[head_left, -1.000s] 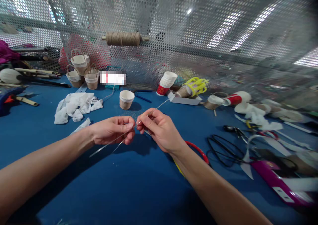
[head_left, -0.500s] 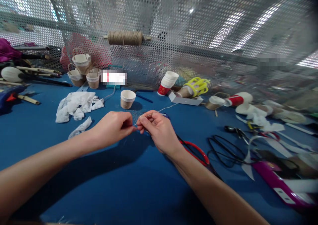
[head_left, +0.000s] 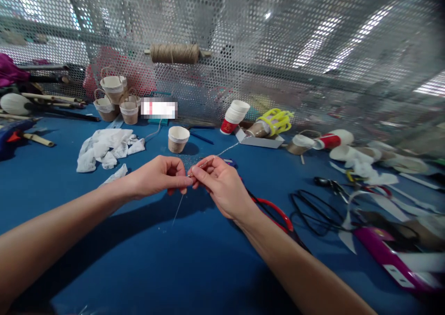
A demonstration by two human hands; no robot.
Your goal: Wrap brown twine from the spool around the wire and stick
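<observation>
My left hand [head_left: 160, 178] and my right hand [head_left: 222, 183] meet over the middle of the table, fingertips nearly touching. Both pinch a thin pale cord [head_left: 228, 148], which runs from my right fingers back towards a shallow white box [head_left: 260, 141]. Beneath my left fingertips a fine loose end hangs down and to the left. Just beyond the hands stands a small paper cup [head_left: 178, 141] with its lower part wrapped in brown. Behind my right wrist lie red-handled pliers or cutters [head_left: 276, 210], partly covered.
Crumpled white lace [head_left: 104, 148] lies left of the cup, with small handled baskets [head_left: 130, 112] behind it. A twine spool [head_left: 175, 54] hangs on the perforated metal screen. Stacked paper cups [head_left: 234, 117], a black cable [head_left: 314, 210] and a purple power strip [head_left: 385, 259] occupy the right side.
My left thumb has straightened and shifted slightly along the cord towards my right fingers. A fine loose end now shows hanging below the left hand. The right hand has hardly moved.
</observation>
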